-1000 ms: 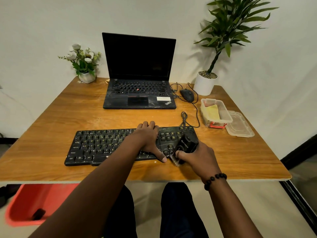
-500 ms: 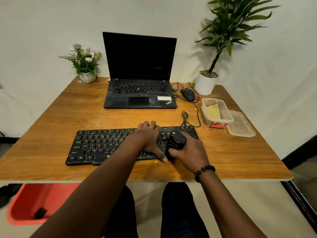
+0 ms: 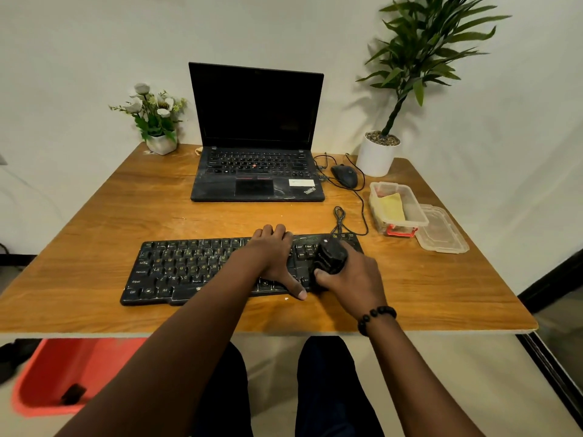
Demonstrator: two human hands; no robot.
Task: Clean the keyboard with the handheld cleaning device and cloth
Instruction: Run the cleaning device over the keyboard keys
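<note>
A dusty black keyboard (image 3: 189,269) lies along the near part of the wooden table (image 3: 126,209). My left hand (image 3: 274,257) rests flat on its middle-right keys, fingers spread, thumb at the front edge. My right hand (image 3: 353,279) grips a black handheld cleaning device (image 3: 329,257), which stands on the keyboard's right end over the number pad. A yellow cloth (image 3: 392,206) lies inside a clear plastic container (image 3: 419,212) at the right side of the table.
An open black laptop (image 3: 257,171) stands at the back centre, a wired mouse (image 3: 344,176) to its right. The container's lid (image 3: 441,230) lies beside it. A flower pot (image 3: 161,143) and a potted plant (image 3: 378,156) occupy the back corners. A red bin (image 3: 63,373) sits below the table.
My right hand has carried the cleaning device up and left, from the keyboard's front right corner onto the number pad, turning it more upright. My left hand has stayed put.
</note>
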